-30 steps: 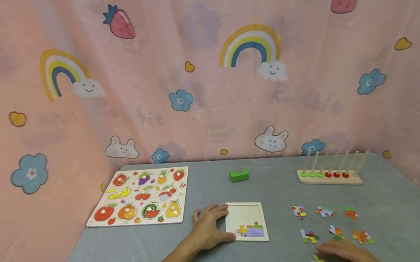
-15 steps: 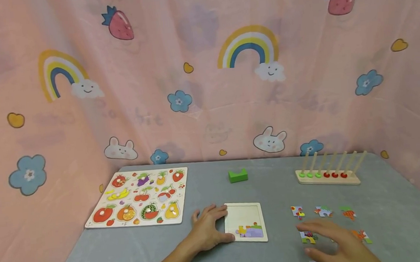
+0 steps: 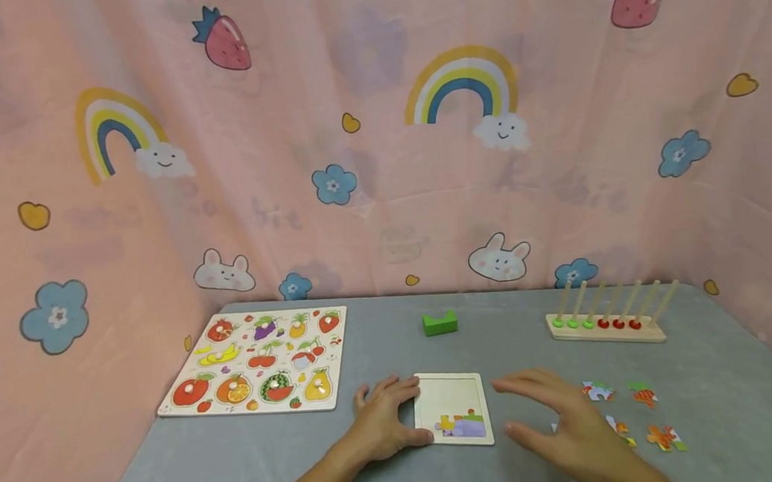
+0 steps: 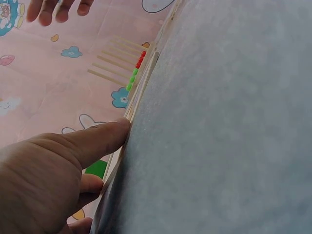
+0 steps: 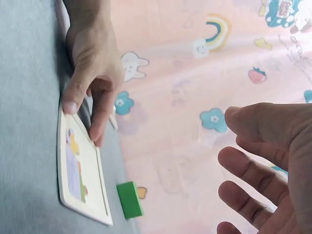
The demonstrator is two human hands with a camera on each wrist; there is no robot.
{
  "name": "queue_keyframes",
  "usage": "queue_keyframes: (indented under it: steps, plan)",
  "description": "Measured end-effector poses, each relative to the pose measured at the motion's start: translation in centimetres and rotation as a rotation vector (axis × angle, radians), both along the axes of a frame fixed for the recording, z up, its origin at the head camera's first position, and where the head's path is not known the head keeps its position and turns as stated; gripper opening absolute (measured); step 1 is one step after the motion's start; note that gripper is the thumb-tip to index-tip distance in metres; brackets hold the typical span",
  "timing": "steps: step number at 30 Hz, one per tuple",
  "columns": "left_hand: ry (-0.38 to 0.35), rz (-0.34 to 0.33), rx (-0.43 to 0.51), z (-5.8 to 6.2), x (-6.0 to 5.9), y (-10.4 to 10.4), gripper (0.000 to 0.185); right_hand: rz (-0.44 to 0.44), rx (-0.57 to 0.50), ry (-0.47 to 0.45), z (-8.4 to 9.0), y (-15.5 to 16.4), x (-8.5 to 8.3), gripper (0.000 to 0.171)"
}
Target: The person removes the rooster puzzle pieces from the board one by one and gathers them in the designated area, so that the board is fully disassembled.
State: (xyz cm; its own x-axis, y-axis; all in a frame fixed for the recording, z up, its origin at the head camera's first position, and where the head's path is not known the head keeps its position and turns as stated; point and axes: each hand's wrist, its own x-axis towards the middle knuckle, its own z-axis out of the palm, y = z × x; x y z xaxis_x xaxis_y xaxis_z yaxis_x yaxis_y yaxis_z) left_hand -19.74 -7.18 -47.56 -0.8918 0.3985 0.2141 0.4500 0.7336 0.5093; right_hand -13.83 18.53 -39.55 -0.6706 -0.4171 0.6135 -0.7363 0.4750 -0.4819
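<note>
Green block (image 3: 439,322), grey table (image 3: 380,346)

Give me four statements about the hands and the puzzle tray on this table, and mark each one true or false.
1. The left hand rests against the left edge of the puzzle tray. True.
2. The right hand grips a puzzle piece. False: its fingers are spread and hold nothing.
3. The tray is completely filled. False: only pieces along its bottom edge are in.
4. The green block lies beyond the tray. True.
</note>
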Motion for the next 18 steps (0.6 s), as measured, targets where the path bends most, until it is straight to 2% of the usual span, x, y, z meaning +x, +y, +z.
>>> queue_keyframes:
  steps: [8,13,15,18]
  plan:
    - [0.007,0.002,0.0,-0.3,-0.1,0.0,0.066,0.079,-0.073,0.002,-0.7,-2.6,-1.5,0.047]
    - [0.001,0.0,-0.002,-0.2,-0.1,0.0,0.067,0.039,-0.081,-0.002,-0.1,-4.2,-1.0,0.045]
    - [-0.001,-0.001,-0.004,-0.1,-0.1,0.0,0.067,0.024,-0.07,-0.01,-0.8,-4.3,-1.4,0.043]
    - [0.001,-0.003,-0.006,0.0,-0.1,0.0,0.067,0.016,-0.056,-0.017,-3.1,-4.0,-2.7,0.043]
